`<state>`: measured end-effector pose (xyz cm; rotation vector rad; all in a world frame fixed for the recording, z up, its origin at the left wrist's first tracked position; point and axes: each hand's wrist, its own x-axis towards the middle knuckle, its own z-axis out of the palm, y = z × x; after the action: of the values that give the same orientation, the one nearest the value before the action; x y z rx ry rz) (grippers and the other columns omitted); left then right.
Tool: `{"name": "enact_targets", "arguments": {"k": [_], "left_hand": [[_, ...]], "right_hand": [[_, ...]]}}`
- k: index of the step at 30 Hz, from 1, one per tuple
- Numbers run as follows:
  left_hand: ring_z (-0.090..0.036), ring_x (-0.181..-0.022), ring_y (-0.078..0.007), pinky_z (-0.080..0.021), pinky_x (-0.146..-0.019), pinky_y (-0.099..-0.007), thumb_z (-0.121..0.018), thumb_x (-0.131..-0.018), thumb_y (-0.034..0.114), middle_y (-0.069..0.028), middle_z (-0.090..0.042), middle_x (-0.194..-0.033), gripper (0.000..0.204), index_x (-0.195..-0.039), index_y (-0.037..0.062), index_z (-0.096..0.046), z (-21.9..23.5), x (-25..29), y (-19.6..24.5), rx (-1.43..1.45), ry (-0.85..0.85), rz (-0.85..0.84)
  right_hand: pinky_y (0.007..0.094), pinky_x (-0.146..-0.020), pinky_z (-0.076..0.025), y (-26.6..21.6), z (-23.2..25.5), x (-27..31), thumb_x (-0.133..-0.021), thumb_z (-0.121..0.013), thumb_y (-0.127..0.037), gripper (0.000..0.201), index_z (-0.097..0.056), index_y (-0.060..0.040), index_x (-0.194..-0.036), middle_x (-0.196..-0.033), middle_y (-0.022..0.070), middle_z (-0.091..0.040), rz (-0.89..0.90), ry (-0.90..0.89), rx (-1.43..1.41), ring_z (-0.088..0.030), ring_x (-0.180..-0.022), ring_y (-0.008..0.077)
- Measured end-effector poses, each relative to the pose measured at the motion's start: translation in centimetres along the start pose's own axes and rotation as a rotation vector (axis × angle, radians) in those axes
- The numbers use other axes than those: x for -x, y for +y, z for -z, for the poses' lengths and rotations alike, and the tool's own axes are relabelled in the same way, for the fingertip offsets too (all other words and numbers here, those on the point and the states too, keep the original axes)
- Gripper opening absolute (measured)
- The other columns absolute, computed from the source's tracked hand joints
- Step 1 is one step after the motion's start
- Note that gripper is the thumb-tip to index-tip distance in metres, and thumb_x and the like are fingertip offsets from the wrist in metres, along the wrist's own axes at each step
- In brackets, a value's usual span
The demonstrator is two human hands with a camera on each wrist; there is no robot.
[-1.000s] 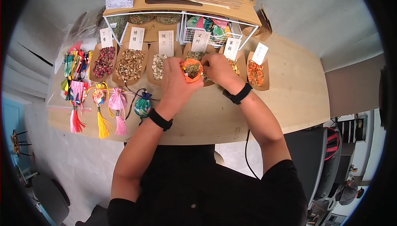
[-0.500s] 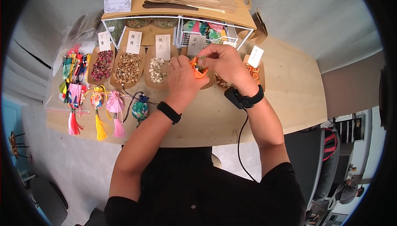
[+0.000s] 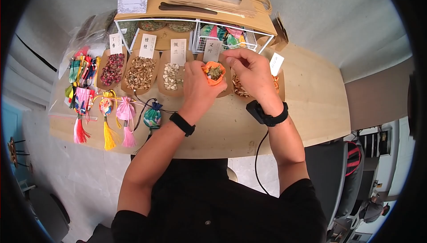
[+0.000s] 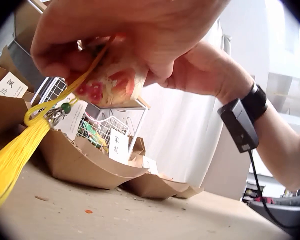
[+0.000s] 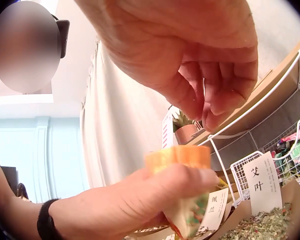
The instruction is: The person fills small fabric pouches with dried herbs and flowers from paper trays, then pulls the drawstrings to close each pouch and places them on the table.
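Observation:
My left hand [image 3: 200,89] grips a small cloth sachet pouch [image 3: 215,82] with an orange lining, its mouth turned up and dried herbs [image 3: 215,72] showing inside. The left wrist view shows its floral body [image 4: 112,87], a yellow cord and a yellow tassel [image 4: 17,155] hanging below. Above and to the right of the mouth is my right hand [image 3: 255,72], fingers curled and thumb near the fingertips [image 5: 215,117]; nothing shows between them. Behind the pouch stands a paper tray of crumbled green herb [image 5: 260,227] with a label card [image 3: 212,50].
Paper trays of dried flowers [image 3: 112,69], brown chips [image 3: 140,74] and pale slices [image 3: 171,76] stand in a row. Finished tasselled sachets [image 3: 126,108] lie at the left. A wooden shelf [image 3: 155,14] with a wire basket [image 3: 222,43] rises behind.
My right hand dipped to the pouch's mouth half a second ago, and now stands off it to the upper right. The pouch, tilted then, is upright again with its herbs in view.

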<state>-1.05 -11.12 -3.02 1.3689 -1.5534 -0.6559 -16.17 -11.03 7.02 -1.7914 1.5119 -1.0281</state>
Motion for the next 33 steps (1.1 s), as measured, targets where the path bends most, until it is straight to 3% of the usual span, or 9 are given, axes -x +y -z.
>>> {"name": "enact_targets", "arguments": {"k": [3, 6, 11, 14, 17, 21, 24, 30, 33], "left_hand": [[-0.052, -0.102, -0.0354, -0.046, -0.086, -0.0474, -0.089, -0.072, 0.027, -0.0170, -0.047, -0.110, 0.066, -0.112, 0.0000, -0.045, 0.7, 0.7, 0.2, 0.147, 0.144, -0.145], [-0.053, -0.104, -0.0292, -0.047, -0.091, -0.0423, -0.090, -0.076, 0.022, -0.0156, -0.047, -0.113, 0.067, -0.118, -0.0020, -0.044, 1.0, 1.1, 1.0, 0.139, 0.146, -0.117], [-0.052, -0.102, -0.0336, -0.046, -0.087, -0.0445, -0.090, -0.072, 0.023, -0.0167, -0.047, -0.111, 0.067, -0.114, -0.0014, -0.043, 1.0, 1.8, 0.7, 0.240, 0.179, -0.150], [-0.052, -0.101, -0.0360, -0.045, -0.085, -0.0461, -0.090, -0.071, 0.024, -0.0177, -0.046, -0.109, 0.067, -0.112, -0.0006, -0.044, 1.0, 1.9, 0.4, 0.261, 0.156, -0.151], [-0.053, -0.101, -0.0364, -0.046, -0.084, -0.0469, -0.090, -0.072, 0.026, -0.0179, -0.047, -0.109, 0.067, -0.113, 0.0000, -0.044, 1.7, 2.4, 0.2, 0.205, 0.136, -0.174], [-0.055, -0.099, -0.0368, -0.047, -0.083, -0.0477, -0.092, -0.073, 0.032, -0.0173, -0.048, -0.110, 0.070, -0.114, 0.0008, -0.045, 2.5, 3.7, 0.6, 0.190, 0.108, -0.144], [-0.056, -0.098, -0.0372, -0.048, -0.082, -0.0484, -0.093, -0.073, 0.036, -0.0169, -0.050, -0.110, 0.071, -0.114, 0.0015, -0.046, 2.7, 4.3, -0.1, 0.176, 0.102, -0.146], [-0.058, -0.100, -0.0388, -0.048, -0.082, -0.0491, -0.093, -0.073, 0.036, -0.0181, -0.052, -0.111, 0.070, -0.115, 0.0025, -0.048, 3.4, 6.0, -0.4, 0.169, 0.044, -0.103], [-0.058, -0.100, -0.0394, -0.048, -0.081, -0.0495, -0.092, -0.074, 0.034, -0.0179, -0.052, -0.110, 0.067, -0.114, 0.0027, -0.048, 3.2, 6.4, -0.9, 0.125, 0.038, -0.131]], "right_hand": [[0.0262, -0.078, -0.054, 0.6, 0.2, 0.4, -0.102, -0.069, -0.012, 0.022, -0.076, 0.0005, -0.119, -0.096, 0.0041, -0.077, -0.022, 0.057, -0.094, -0.067, -0.085, 0.0086], [0.0275, -0.078, -0.055, 1.0, -0.4, 1.1, -0.102, -0.070, -0.016, 0.026, -0.075, 0.0013, -0.120, -0.095, 0.0052, -0.076, -0.032, 0.068, -0.142, -0.067, -0.085, 0.0095], [0.0275, -0.078, -0.055, 0.3, -1.0, 3.0, -0.102, -0.072, -0.023, 0.030, -0.075, 0.0011, -0.120, -0.094, 0.0044, -0.075, 0.006, 0.106, -0.228, -0.066, -0.083, 0.0099], [0.0281, -0.079, -0.055, -0.3, -1.2, 4.2, -0.102, -0.072, -0.024, 0.030, -0.075, 0.0001, -0.120, -0.101, 0.0064, -0.075, -0.002, 0.093, -0.295, -0.067, -0.088, 0.0113], [0.0297, -0.092, -0.053, -0.6, -1.2, 5.0, -0.106, -0.068, -0.023, 0.029, -0.074, -0.0012, -0.124, -0.121, 0.0077, -0.072, 0.087, -0.035, -0.154, -0.065, -0.105, 0.0125], [0.0377, -0.091, -0.055, -1.2, -2.2, 5.8, -0.100, -0.073, -0.027, 0.030, -0.077, -0.0013, -0.115, -0.121, 0.0185, -0.072, 0.326, 0.021, -0.001, -0.070, -0.105, 0.0280], [0.0421, -0.096, -0.053, -1.6, -3.0, 6.6, -0.099, -0.073, -0.030, 0.032, -0.078, -0.0010, -0.112, -0.123, 0.0214, -0.071, 0.295, -0.018, 0.005, -0.068, -0.111, 0.0345], [0.0460, -0.098, -0.052, -2.5, -4.2, 7.7, -0.101, -0.069, -0.037, 0.038, -0.080, -0.0012, -0.105, -0.123, 0.0225, -0.071, 0.359, 0.015, 0.169, -0.065, -0.114, 0.0395], [0.0455, -0.098, -0.052, -1.5, -5.0, 7.8, -0.102, -0.067, -0.039, 0.040, -0.081, -0.0019, -0.104, -0.121, 0.0225, -0.072, 0.347, -0.104, 0.243, -0.065, -0.113, 0.0394]]}}
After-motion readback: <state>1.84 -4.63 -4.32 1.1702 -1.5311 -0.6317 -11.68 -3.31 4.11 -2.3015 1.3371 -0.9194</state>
